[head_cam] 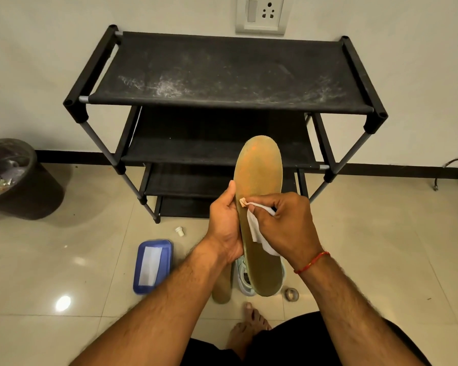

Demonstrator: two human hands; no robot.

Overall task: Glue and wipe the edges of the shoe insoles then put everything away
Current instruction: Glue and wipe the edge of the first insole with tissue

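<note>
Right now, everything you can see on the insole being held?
The tan, foam-looking shoe insole is long with rounded ends, its surface finely dotted, with a faint orange patch near the far tip. It is held in the air, pointing away from the person, in front of the black fabric shoe rack. The left hand grips its left edge; the right hand presses a white wipe against it. Its near end hangs over a pale shoe on the floor.

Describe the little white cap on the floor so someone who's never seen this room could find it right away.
Start at the black shoe rack against the wall. On the tiled floor just before its front left leg lies the small white cap, above the blue tray. It is the only tiny white plastic piece there.
</note>
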